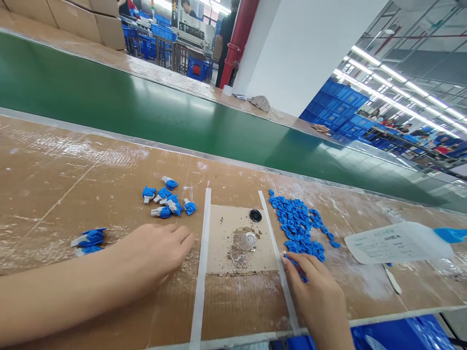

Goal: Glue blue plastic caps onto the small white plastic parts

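Blue plastic clips [297, 223] heap right of the cardboard sheet [222, 243]; your right grip [314, 291] pinches one, your left grip [153, 255] rests spread, empty, left of it.

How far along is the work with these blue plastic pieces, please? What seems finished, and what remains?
Seemingly done: a small group of blue pieces with white parts lies left of the cardboard square, and a few more lie beside the left hand. In hand: the right hand touches some loose blue pieces. Left: the much larger pile of loose blue pieces, so most seems unfinished.
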